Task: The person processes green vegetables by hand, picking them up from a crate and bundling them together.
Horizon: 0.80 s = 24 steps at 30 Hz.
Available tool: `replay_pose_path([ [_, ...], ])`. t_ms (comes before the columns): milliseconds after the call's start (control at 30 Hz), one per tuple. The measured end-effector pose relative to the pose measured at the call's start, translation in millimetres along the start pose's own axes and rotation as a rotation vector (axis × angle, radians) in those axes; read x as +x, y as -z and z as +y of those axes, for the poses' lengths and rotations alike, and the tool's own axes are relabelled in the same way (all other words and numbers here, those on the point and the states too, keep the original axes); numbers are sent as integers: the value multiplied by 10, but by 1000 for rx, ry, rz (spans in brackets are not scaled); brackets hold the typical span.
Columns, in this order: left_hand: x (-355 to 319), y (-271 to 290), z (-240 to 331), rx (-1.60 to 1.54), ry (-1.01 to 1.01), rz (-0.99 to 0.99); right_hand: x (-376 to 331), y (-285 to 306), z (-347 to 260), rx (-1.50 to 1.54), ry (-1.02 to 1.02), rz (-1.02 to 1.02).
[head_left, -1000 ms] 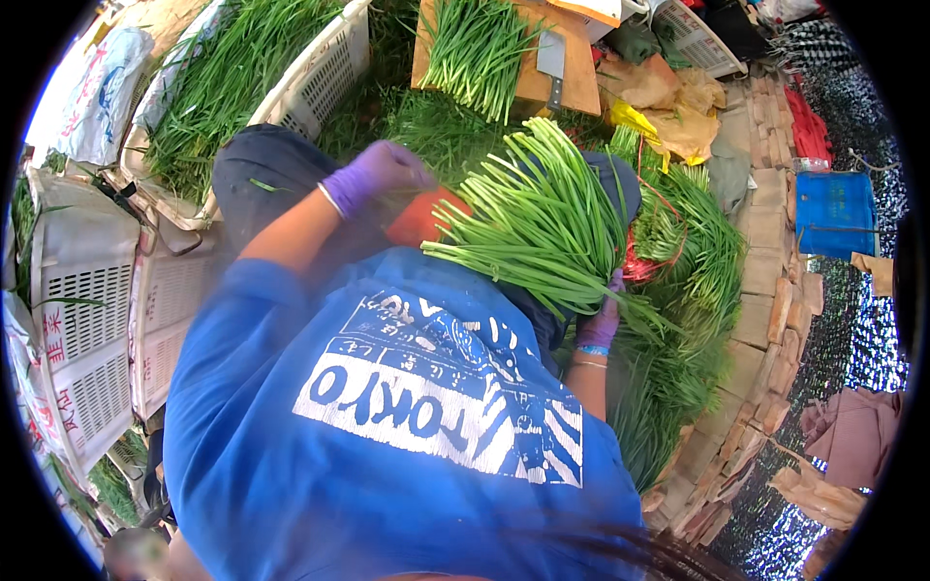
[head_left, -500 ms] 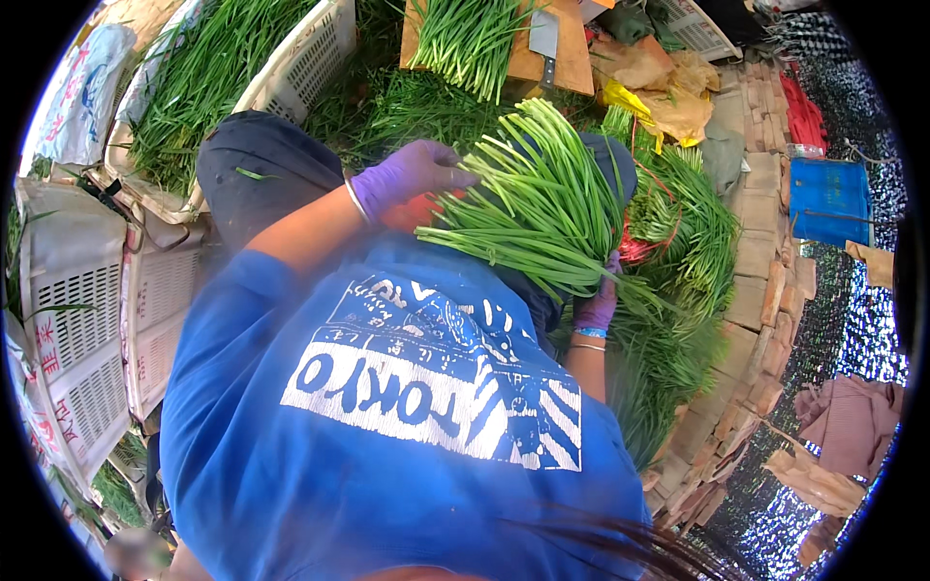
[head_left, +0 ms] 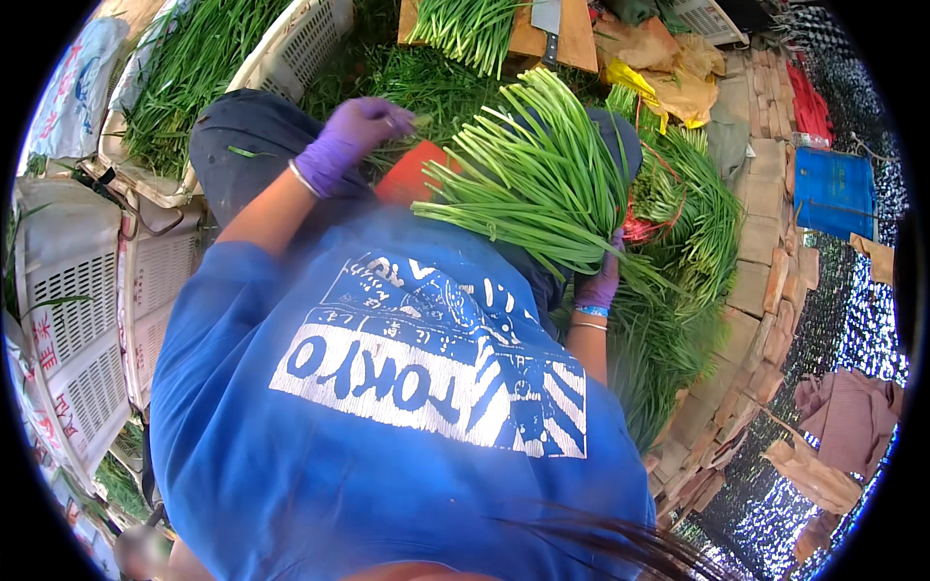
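Note:
A large bunch of garlic chives (head_left: 542, 184) lies fanned out over my lap, its pale cut ends pointing up and to the left. My right hand (head_left: 601, 276), in a purple glove, grips the bunch at its lower right; leaves cover part of the fingers. To the left of the bunch and apart from it, my purple-gloved left hand (head_left: 354, 140) is raised above my knee. Its fingers are pinched together, with a small pale wisp at their tips that I cannot make out. Below that hand, a flat red object (head_left: 417, 169) shows beside the bunch.
More chives (head_left: 693, 208) are heaped at my right, with red twine (head_left: 644, 229) by them. Ahead, a knife (head_left: 548, 24) and chives rest on a wooden board (head_left: 578, 44). White plastic crates (head_left: 73, 300) stand at left; one crate (head_left: 300, 58) borders loose chives. Bricks (head_left: 760, 242) line the right.
My left hand has moved left and up, away from the cut ends of the bunch, uncovering more of the red object. My right hand keeps its grip on the bunch.

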<state>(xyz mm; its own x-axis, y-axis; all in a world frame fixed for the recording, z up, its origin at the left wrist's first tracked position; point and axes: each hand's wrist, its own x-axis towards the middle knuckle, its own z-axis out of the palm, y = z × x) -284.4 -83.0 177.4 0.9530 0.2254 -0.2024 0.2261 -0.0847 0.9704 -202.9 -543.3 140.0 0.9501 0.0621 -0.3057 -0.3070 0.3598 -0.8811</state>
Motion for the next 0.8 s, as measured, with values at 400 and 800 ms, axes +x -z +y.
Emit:
replay_pose_path([
  [400,-9,-989,422,664,-266,-363,28,23,46,140,-17,0],
  [800,255,-1107,344,-2,98,-535,7,-65,7,86,-8,-58],
])
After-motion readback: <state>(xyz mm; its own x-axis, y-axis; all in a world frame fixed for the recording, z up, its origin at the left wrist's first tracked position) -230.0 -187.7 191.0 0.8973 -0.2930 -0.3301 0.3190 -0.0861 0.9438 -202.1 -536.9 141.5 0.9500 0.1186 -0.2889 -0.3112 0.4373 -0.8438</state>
